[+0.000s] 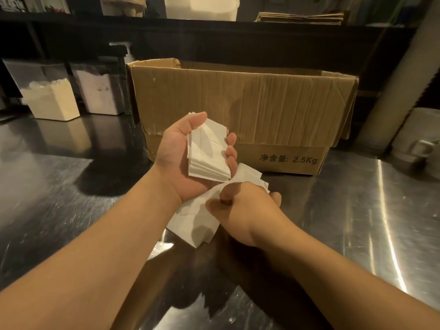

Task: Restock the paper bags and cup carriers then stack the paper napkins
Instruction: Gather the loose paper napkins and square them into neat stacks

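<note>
My left hand (177, 158) is palm up over the steel counter and holds a neat stack of white paper napkins (209, 151), thumb on top and fingertips curled round the far edge. Just below it, my right hand (242, 206) grips a loose, untidy bunch of napkins (195, 222) that hangs down to the counter. Both hands are in front of the open cardboard box (250, 106), whose inside is hidden from here.
The steel counter (71, 198) carries two clear tubs of powder (52, 98) at the back left and a pump bottle (127, 55) behind the box. Flat brown paper bags (302, 19) lie on the dark shelf above. A white appliance (419, 139) stands at right.
</note>
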### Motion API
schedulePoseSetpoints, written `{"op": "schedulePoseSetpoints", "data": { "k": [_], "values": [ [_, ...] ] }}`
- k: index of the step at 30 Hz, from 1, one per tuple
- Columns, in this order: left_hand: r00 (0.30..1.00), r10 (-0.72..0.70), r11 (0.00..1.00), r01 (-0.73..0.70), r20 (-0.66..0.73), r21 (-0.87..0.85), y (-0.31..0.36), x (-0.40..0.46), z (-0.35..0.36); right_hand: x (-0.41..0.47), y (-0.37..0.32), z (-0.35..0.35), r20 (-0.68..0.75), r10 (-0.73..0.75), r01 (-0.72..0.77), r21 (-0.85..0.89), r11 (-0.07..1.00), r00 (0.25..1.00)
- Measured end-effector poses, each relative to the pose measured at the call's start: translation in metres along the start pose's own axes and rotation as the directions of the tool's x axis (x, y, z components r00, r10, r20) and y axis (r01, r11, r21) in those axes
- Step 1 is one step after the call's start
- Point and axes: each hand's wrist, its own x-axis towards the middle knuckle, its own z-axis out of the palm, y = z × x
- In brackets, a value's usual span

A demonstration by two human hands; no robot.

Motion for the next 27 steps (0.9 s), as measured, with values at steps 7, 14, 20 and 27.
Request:
{"op": "schedulePoseSetpoints", "data": {
  "k": [7,14,20,27],
  "values": [
    [1.0,0.011,1.0,-0.011,0.0,-0.017,0.002,0.0,-0.001,0.009,0.018,-0.042,-0.044,0.043,-0.034,0.185,0.982,0.998],
    [0.999,0.002,1.0,-0.003,-0.033,-0.017,0.0,0.0,-0.001,0.025,0.043,-0.065,-0.115,0.15,-0.113,0.284,0.952,0.982],
    [0.999,-0.001,1.0,0.0,-0.038,-0.013,-0.001,0.001,0.0,0.022,0.043,-0.062,-0.216,0.164,-0.041,0.482,0.875,0.963],
    [0.999,0.003,1.0,-0.003,-0.04,-0.004,-0.001,0.001,0.0,0.022,0.042,-0.058,-0.141,0.176,-0.09,0.474,0.876,0.974]
  ]
}}
